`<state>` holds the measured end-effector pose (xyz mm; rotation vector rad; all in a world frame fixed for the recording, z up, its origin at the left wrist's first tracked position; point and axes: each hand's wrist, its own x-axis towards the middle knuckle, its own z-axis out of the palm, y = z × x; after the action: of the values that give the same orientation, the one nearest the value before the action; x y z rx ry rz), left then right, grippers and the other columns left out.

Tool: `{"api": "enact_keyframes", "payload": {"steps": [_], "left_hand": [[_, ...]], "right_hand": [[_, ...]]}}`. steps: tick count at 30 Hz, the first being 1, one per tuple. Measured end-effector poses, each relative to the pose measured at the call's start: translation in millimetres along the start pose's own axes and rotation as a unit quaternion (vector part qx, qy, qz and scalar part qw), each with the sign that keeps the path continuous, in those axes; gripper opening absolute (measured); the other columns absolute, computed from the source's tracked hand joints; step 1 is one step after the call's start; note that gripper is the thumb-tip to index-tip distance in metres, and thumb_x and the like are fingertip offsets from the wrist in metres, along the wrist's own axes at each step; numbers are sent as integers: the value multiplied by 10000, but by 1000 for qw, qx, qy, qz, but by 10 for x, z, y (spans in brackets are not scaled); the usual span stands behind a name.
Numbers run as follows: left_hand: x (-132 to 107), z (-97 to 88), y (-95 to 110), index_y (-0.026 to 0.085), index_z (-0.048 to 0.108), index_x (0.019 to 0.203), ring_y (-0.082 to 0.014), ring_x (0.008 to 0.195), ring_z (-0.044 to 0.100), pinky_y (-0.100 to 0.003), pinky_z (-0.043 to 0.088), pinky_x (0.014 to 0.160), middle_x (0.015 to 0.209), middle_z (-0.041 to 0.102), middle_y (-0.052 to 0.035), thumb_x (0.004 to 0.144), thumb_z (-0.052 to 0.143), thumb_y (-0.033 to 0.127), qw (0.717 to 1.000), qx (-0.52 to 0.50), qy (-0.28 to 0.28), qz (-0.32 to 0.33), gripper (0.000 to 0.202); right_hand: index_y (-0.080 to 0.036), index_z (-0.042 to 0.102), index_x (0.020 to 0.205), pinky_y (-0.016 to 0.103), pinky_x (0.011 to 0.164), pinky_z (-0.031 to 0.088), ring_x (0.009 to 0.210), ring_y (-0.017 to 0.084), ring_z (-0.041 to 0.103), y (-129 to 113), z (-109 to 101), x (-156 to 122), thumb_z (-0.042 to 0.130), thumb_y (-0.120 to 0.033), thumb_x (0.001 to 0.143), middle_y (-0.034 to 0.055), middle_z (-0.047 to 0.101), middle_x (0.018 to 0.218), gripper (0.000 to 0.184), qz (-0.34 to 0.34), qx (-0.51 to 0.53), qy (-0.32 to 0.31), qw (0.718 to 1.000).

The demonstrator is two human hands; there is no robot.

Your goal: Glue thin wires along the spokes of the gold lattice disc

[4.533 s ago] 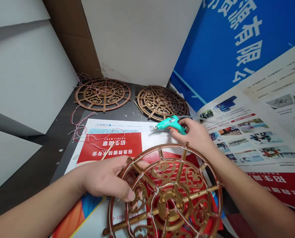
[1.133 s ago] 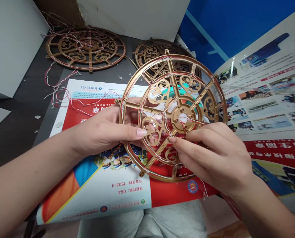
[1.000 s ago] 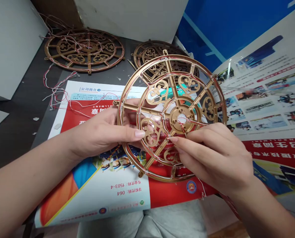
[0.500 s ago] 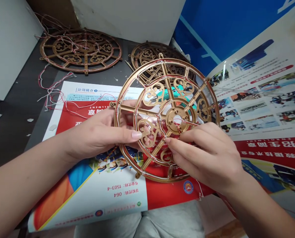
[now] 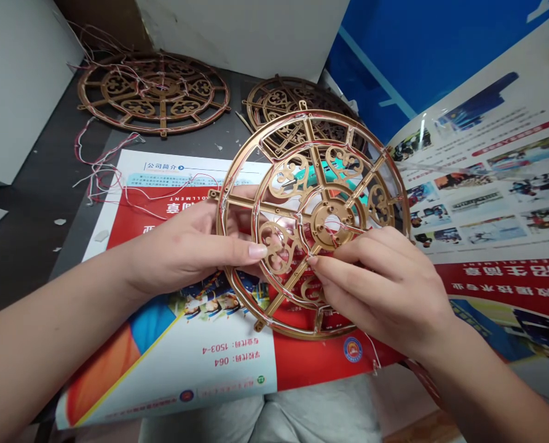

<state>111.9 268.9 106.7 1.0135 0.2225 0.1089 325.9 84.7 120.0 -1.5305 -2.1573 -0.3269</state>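
**Gold openwork wheel** (image 5: pixel 332 223) held tilted above a printed brochure (image 5: pixel 173 363), centre of frame. Left hand (image 5: pixel 186 243) clamps its rim and spokes; right hand (image 5: pixel 380 283) pinches thin wire (image 5: pixel 336 239) near the hub, fingertips together. Grip unchanged from a moment earlier. Two similar wheels (image 5: pixel 153 92) (image 5: pixel 297 101) lie beyond.

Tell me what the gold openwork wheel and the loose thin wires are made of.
The openwork wheel looks like moulded plastic or cast metal with a metallic gold finish: even sheen, crisp scrollwork; the look leaves it open. The loose wires look like fine insulated wire, flexible and kinked, with red and white coverings; the core is hidden.
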Motion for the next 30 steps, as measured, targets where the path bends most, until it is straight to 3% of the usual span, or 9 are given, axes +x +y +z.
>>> {"api": "enact_keyframes", "payload": {"steps": [8, 15, 22, 30], "left_hand": [[15, 1, 10, 302, 758, 1407, -259, 1139, 803, -353, 678, 972, 1346, 804, -91, 965, 750, 163, 1000, -4, -9, 7, 464], [20, 3, 17, 235, 830, 1157, -223, 976, 809, -330, 682, 901, 1249, 824, -94, 939, 791, 208, 1000, -2, 14, -12, 223], [23, -21, 3, 190, 822, 1065, -204, 934, 778, -325, 673, 909, 1086, 820, -102, 957, 786, 249, 1000, 14, 3, -16, 128], [3, -32, 22, 180, 827, 1128, -166, 922, 763, -272, 667, 874, 1081, 817, -91, 948, 792, 201, 1000, -1, 15, -25, 184]], "right_hand": [[-215, 704, 1108, 355, 709, 442, 766, 146, 614, 21, 6, 7, 768, -114, 956, 7, 733, 882, 194, -8, -6, -14, 1000], [-167, 723, 1151, 351, 751, 534, 807, 157, 692, 15, 31, -13, 774, -52, 925, 40, 773, 942, 258, 13, 51, 30, 998], [-179, 741, 1199, 364, 712, 487, 792, 166, 640, 53, 2, -18, 797, -118, 947, 29, 756, 905, 265, -8, 4, 8, 1000], [-171, 721, 1218, 364, 729, 501, 804, 165, 647, 23, 8, -13, 772, -97, 955, 36, 750, 905, 278, 4, 9, -7, 1000]]}}
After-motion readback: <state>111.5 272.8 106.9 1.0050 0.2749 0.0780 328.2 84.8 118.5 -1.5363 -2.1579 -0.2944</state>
